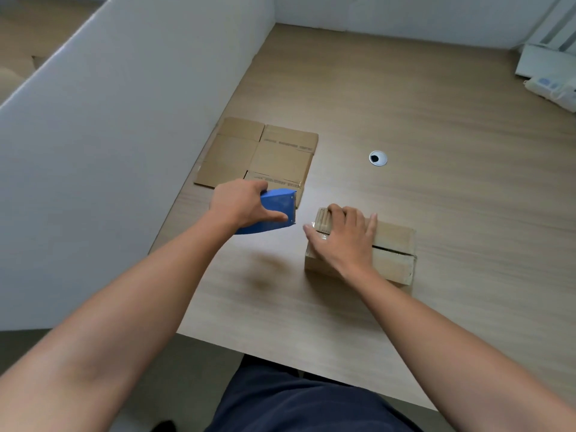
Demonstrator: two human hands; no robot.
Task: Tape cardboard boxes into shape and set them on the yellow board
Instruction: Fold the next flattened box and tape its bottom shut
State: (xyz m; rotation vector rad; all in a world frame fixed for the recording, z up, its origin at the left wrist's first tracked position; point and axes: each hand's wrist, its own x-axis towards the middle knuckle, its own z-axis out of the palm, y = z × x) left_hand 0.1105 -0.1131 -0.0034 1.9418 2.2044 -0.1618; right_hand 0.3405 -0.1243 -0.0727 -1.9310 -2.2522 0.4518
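**Box pinned, dispenser held off to the left**

The box [396, 263] was pinned to the surface [405, 120] by the right hand [343, 241]. Its fingers were flat and spread over the left end, likely to keep the flaps shut and press the tape [317, 227] down. The dispenser [276, 213] was gripped in the left hand [240, 204], fingers curled round it, just left of the box and apart from it. The seam [392, 249] right of the hand looked untaped. Flat cardboard [258, 154] lay beyond. No yellow board was seen.

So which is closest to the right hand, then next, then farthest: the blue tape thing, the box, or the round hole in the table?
1. The box: under the right hand, touching it.
2. The blue tape dispenser: just to its left, gripped by the left hand.
3. The round hole: farther back on the table.
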